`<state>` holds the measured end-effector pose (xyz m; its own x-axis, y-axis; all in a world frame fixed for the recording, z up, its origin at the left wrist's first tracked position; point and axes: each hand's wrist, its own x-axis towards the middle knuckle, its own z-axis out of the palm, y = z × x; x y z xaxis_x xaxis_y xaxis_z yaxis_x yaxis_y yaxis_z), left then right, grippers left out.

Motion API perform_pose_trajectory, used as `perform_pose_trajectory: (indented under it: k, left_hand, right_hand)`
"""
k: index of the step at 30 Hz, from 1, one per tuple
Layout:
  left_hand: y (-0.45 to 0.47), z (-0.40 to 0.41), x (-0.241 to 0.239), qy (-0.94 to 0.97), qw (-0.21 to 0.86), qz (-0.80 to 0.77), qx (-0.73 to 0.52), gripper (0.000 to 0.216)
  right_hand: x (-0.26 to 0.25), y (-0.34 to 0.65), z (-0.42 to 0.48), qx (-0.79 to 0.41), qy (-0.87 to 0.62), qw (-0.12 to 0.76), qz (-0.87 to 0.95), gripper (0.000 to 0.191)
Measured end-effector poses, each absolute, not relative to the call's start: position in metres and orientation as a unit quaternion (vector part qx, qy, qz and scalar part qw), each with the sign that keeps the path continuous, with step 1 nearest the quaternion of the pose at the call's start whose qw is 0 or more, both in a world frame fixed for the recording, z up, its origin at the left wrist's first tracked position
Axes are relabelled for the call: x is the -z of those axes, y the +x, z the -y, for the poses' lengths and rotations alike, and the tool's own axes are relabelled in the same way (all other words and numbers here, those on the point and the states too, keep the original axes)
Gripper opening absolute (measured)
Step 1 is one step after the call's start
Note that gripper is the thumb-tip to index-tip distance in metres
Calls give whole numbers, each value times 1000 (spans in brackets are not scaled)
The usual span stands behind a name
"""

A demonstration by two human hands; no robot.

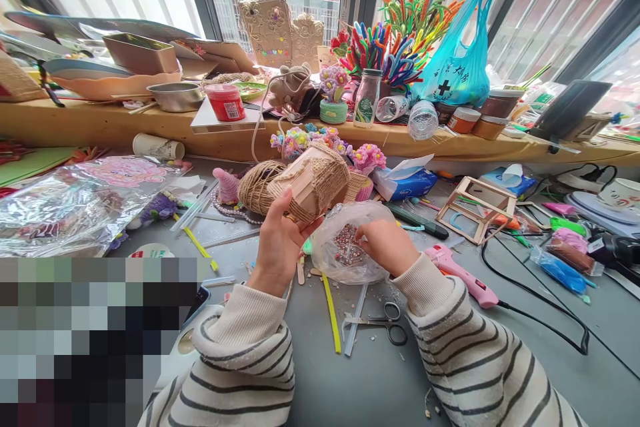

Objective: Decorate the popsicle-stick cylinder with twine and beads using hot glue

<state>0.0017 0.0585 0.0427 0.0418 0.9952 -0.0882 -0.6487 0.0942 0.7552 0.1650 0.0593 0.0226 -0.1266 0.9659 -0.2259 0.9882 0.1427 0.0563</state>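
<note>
My left hand (283,240) grips a twine-wrapped wooden craft piece (320,177), its thumb along the near side. The piece is tilted, with bare wooden slats showing between bands of twine. My right hand (387,243) reaches into the mouth of a clear plastic bag (325,240). Its fingers are curled together at a heap of small reddish and silvery beads (347,247); what they pinch is hidden. A ball of twine (257,187) lies behind my left hand. Close to my right wrist is a pink hot glue gun (465,277).
Scissors (385,327), a yellow stick (331,313) and a clear glue stick (356,320) lie in front of the bag. A small wooden frame (477,207) and a black cord (545,303) are at the right. Jars and pipe cleaners (390,53) crowd the back ledge (170,127).
</note>
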Motion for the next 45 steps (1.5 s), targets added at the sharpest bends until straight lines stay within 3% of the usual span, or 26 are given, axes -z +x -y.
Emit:
perform_pose_trajectory:
  k: [10,19,27,34,40,45]
  left_hand:
    - [2,-58,-42,274,667,-318,-616,37]
    - [2,-58,-43,271,664,-320,-619,44]
    - [2,-58,-42,272,666,-321,-617,40]
    - [2,-59,-41,277,668,-315,-615,43]
    - [3,-58,-42,270,665,-325,-616,41]
    - [3,-59,-42,276,667,-319,-615,41]
  right_hand:
    - [-21,167,-58,52,664,81,-741,33]
    - [-45,172,-48,112,647,119,-745,19]
    - [-56,174,-39,154,598,138,-774,48]
    - [-58,167,-31,174,583,185,-772,33]
    - [-61,167,-34,139,591,156,-779,45]
    - [-60,165,-30,163,590,202,-764,43]
